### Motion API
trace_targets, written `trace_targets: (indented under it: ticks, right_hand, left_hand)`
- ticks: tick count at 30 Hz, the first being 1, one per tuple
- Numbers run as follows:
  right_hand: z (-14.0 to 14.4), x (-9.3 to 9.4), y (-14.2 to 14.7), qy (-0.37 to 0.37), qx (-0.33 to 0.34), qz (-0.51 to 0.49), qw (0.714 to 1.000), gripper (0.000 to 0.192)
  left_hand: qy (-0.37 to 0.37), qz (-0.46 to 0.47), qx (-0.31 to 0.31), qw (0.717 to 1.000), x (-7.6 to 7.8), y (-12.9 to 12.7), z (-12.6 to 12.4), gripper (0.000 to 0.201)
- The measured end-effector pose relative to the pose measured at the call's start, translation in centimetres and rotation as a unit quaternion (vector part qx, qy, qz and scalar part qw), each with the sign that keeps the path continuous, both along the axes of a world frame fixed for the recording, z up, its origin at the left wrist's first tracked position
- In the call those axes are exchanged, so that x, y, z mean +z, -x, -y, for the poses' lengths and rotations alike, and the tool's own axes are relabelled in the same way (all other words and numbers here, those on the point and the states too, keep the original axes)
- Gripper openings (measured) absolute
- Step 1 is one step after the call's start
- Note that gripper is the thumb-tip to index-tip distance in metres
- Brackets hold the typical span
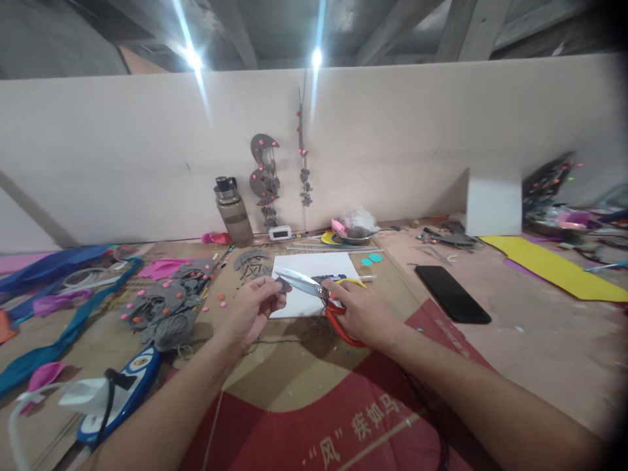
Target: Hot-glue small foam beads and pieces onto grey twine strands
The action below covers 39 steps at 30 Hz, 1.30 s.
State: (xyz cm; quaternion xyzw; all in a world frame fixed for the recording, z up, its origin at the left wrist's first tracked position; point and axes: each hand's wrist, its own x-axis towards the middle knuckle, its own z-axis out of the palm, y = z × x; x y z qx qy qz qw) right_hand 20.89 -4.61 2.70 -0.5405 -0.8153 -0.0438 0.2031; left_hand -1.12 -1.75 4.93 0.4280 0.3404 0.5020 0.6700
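My left hand (261, 302) pinches a small piece of grey felt (283, 285) between thumb and fingertips. In my right hand (360, 311) is a pair of scissors (305, 284) with red handles, the fingers wrapped round the grips. The blades point left and reach the grey piece. Whether they touch it or are cutting it I cannot tell. A white sheet (294, 304) lies under the blades. To the left is a pile of grey felt cutouts (159, 301) with pink and orange balls, and a ball of grey yarn (174, 330) in front of it.
A black phone (452, 294) lies at right, near yellow sheets (554, 265). A grey bottle (234, 212) and a small white clock (280, 233) stand at the back. Grey felt ornaments (265, 173) hang on the wall. A blue and white power strip (120, 396) lies front left.
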Motion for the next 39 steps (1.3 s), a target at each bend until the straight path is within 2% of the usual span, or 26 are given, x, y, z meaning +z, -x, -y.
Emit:
trace_targets:
  ticks: [5,11,15,22,32,39]
  right_hand:
    - [-0.2,0.4,0.0,0.001,0.019,-0.096,0.995,0.042]
    - [0.3,0.7,0.6,0.002,0.017,-0.038,0.999,0.041]
    - [0.3,0.5,0.6,-0.003,0.002,0.008,1.0,0.04]
    - [0.0,0.2,0.3,-0.01,-0.002,0.032,0.999,0.042]
    - [0.1,0.2,0.2,0.002,0.005,0.029,1.0,0.042]
    - [0.0,-0.2,0.1,0.018,0.02,-0.006,1.0,0.04]
  left_hand:
    - [-0.015,-0.028,0.012,0.999,-0.3,0.0,-0.1,0.02]
    - [-0.056,-0.042,-0.003,0.998,-0.8,-0.1,-0.3,0.008]
    - [-0.056,-0.048,-0.016,0.997,-0.9,-0.1,-0.3,0.007]
    - [-0.064,-0.056,-0.027,0.996,-1.2,0.0,-0.5,0.007]
    - [-0.053,-0.052,-0.032,0.997,-1.1,0.0,-0.5,0.01]
    - [-0.043,-0.065,-0.025,0.997,-0.8,0.0,-0.3,0.021]
